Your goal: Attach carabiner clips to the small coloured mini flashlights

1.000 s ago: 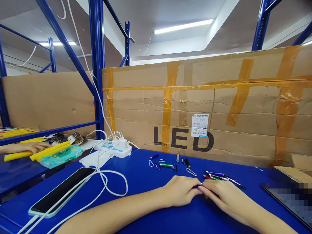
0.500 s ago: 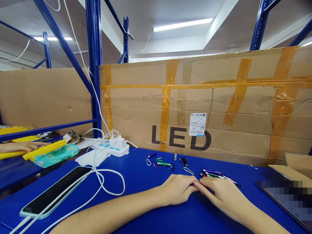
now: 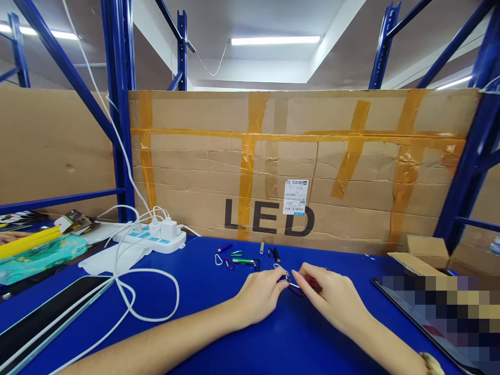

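Observation:
Above the blue table, my left hand [image 3: 260,294] has its thumb and fingers closed at the tips around something small, mostly hidden. Just to its right, my right hand [image 3: 332,291] is closed in a pinch on a small red thing [image 3: 312,283], largely covered by the fingers. Between the fingertips show a thin silvery rod [image 3: 294,285] and a dark red loop [image 3: 296,292], like a carabiner. Beyond them lie a silver carabiner [image 3: 280,269], a black tube [image 3: 276,255], a green tube [image 3: 242,261], a purple tube [image 3: 225,247] and a grey tube [image 3: 262,247].
A white cable [image 3: 177,291] loops over the left side beside a phone [image 3: 50,307]. Behind it stands a power strip [image 3: 172,242]. A large cardboard sheet [image 3: 195,172] walls the back. To the right are a dark flat device [image 3: 394,302] and an open carton [image 3: 425,250].
The view has swung right. My fingertips, close together before, are now slightly apart, with the silvery rod and red loop showing between them. My right hand now covers most of the pens.

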The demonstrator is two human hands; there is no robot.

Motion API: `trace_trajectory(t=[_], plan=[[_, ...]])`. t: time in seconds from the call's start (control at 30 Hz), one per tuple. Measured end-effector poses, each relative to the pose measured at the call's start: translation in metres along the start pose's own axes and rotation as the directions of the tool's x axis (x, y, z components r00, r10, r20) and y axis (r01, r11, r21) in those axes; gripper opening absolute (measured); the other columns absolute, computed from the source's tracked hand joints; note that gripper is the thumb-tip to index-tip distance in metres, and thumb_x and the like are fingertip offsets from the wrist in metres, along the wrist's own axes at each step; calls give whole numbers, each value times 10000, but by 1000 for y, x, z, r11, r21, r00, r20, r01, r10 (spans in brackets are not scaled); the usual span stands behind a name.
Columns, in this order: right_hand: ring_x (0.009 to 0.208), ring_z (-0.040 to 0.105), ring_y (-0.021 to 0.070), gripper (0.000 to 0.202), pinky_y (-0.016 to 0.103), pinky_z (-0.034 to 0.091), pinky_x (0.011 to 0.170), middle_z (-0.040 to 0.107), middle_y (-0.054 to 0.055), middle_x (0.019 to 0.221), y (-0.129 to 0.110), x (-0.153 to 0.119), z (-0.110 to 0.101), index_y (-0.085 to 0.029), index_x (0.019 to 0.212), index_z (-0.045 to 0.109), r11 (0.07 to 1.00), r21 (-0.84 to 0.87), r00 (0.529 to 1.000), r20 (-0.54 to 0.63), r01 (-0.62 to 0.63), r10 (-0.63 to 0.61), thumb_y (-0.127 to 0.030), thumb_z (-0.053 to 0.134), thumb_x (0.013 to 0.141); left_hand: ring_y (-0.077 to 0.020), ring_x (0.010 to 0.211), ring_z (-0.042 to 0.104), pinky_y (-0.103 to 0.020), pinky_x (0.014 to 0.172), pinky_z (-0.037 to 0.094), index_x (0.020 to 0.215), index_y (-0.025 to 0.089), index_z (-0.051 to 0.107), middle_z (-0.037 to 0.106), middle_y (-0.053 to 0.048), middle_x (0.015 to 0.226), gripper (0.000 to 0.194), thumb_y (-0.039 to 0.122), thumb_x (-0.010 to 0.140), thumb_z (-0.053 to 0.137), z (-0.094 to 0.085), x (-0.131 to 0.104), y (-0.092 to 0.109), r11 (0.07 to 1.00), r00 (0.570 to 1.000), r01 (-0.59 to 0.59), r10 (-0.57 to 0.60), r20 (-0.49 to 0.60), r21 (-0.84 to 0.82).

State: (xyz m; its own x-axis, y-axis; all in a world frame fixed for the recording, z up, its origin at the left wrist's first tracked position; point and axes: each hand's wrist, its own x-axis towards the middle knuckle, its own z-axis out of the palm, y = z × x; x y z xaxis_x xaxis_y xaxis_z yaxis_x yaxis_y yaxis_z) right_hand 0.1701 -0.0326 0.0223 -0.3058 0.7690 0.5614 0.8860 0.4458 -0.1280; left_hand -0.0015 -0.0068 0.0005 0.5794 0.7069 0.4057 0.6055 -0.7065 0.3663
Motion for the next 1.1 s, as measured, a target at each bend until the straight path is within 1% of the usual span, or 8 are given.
trace_trajectory(t=[0.2,0.4,0.5,0.7,0.9,1.0,1.1], plan=[[543,536,100,277,206,343,508,596,-29,699,10,4,-1,-225,762,542,998,32,998,-38,-49,50,-376,343,882,-189,804,606,-272,692,437,957,215,480,634,-19,864,215,307,928,287,1,1,-1,993,995,98,-95,-37,69],[518,533,99,266,207,317,468,588,-30,655,8,2,5,-220,678,566,1000,-4,999,42,-16,17,-313,387,852,-195,810,609,-268,679,428,927,222,470,636,-18,856,223,324,929,271,1,0,-2,992,994,105,-103,-31,73],[537,546,102,248,208,325,476,596,-32,669,8,2,7,-223,683,575,1000,2,997,77,-9,9,-301,401,841,-194,785,611,-265,659,426,918,219,468,635,-19,834,223,320,928,269,1,0,-1,992,994,106,-104,-33,70],[544,546,107,276,215,330,479,597,-27,651,10,2,7,-216,652,575,1000,-4,996,83,-17,17,-305,400,846,-198,810,613,-274,690,434,951,220,470,640,-26,857,233,326,927,265,1,0,0,990,993,120,-119,-20,69],[541,542,110,285,211,305,463,593,-27,647,8,3,6,-214,632,566,999,-37,995,95,-34,37,-303,399,845,-203,801,614,-275,675,430,940,215,458,643,-29,847,230,326,931,256,2,0,-2,988,991,129,-125,-49,82],[554,553,117,272,210,319,468,600,-25,661,10,5,4,-224,663,580,997,-53,995,74,-60,64,-314,397,843,-194,768,612,-260,646,417,928,215,455,638,-22,814,240,325,935,242,1,1,-1,984,987,155,-150,-62,87],[587,579,120,233,206,342,476,625,-21,719,17,8,0,-240,750,596,994,-56,996,-5,-93,93,-324,399,841,-187,756,610,-245,618,397,932,219,446,630,-11,792,236,320,938,233,0,2,0,975,976,210,-204,-78,70]])
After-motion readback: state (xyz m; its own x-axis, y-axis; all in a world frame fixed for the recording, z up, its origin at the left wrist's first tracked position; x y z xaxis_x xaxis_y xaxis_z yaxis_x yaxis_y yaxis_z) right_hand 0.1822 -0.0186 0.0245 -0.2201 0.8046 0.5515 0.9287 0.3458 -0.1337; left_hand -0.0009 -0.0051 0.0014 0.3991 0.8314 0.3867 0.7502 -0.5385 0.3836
